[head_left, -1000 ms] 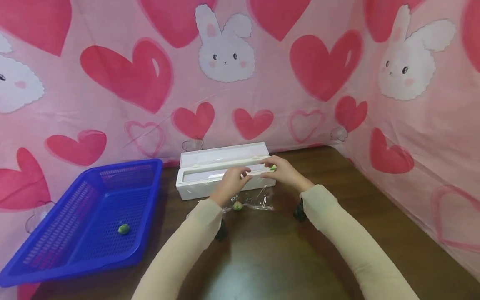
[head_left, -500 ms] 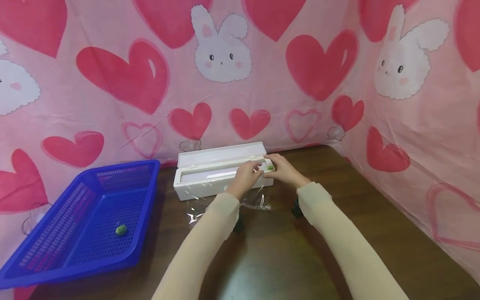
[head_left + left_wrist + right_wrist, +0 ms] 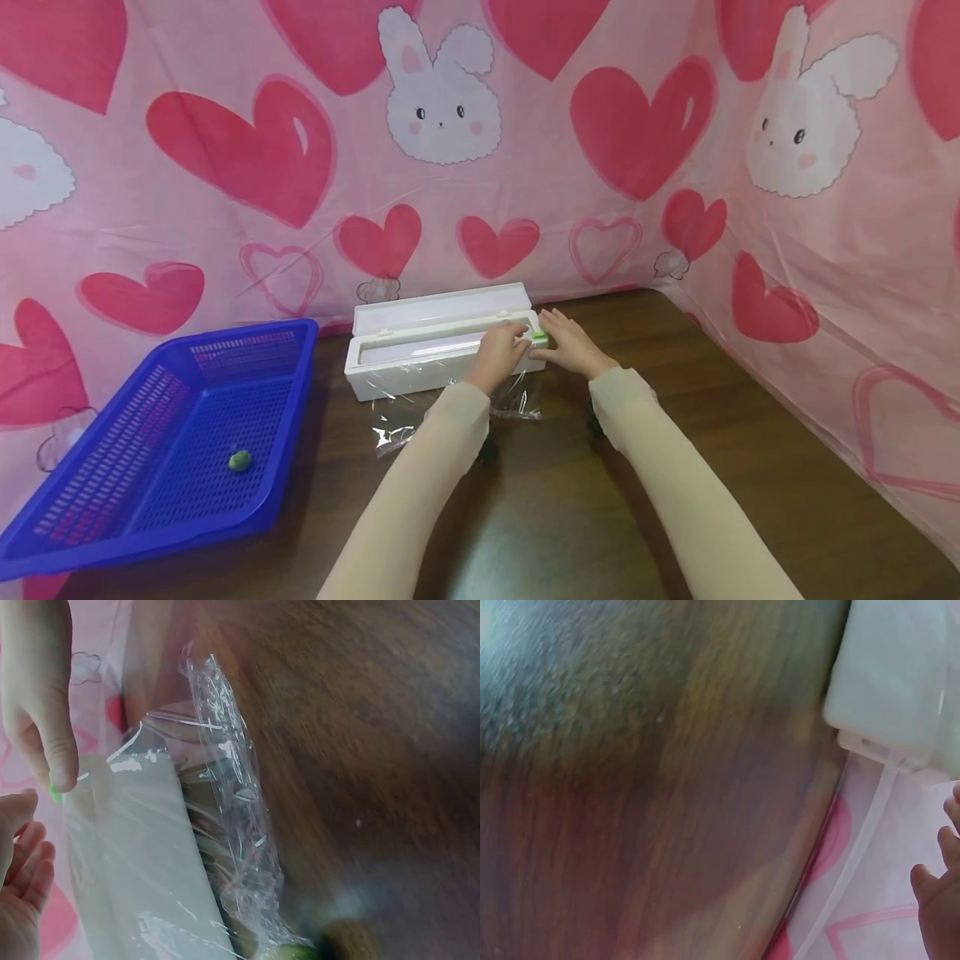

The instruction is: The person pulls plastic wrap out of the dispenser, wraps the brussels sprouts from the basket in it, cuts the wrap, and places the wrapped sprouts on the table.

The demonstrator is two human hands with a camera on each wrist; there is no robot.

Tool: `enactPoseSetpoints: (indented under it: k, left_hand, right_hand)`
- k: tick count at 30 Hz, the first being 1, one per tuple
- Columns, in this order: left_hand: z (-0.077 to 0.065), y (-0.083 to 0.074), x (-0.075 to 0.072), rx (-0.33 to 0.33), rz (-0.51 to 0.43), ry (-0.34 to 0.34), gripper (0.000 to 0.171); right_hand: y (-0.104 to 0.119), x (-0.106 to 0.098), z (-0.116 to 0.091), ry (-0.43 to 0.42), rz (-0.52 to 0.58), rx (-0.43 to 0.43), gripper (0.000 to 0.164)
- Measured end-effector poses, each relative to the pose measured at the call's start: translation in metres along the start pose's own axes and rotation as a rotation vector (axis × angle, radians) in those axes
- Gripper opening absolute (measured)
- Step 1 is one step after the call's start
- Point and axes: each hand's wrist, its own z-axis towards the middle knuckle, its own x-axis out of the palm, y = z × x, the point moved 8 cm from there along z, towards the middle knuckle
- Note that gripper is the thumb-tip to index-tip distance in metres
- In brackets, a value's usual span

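A white cling film dispenser box stands near the back of the table with its lid raised. Clear cling film hangs over its front onto the wood. My left hand is over the box's front right part, fingers loosely bent, nothing seen between them. At the right end, my right hand has its fingers spread, with the thumb beside a small green slide cutter. At the bottom of the left wrist view, part of a green sprout shows by the film; my left arm hides it in the head view.
A blue plastic basket stands on the left with one Brussels sprout inside. The brown wooden table meets a pink heart-and-rabbit cloth behind and to the right.
My left hand has moved right, close to the right hand, and its forearm now covers the sprout by the film. My right hand's fingers have straightened near the green slide cutter.
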Motion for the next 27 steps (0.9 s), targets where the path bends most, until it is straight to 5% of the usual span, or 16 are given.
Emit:
enactPoseSetpoints:
  k: [21,27]
  left_hand:
    - [0.01,-0.003,0.013,-0.077,0.041,0.091,0.029]
    - [0.014,-0.005,0.016,-0.035,0.107,0.089,0.029]
  right_hand:
    - [-0.002,0.004,-0.003,-0.043,-0.014,-0.018,0.061]
    - [-0.001,0.003,-0.001,-0.045,-0.041,-0.025,0.057]
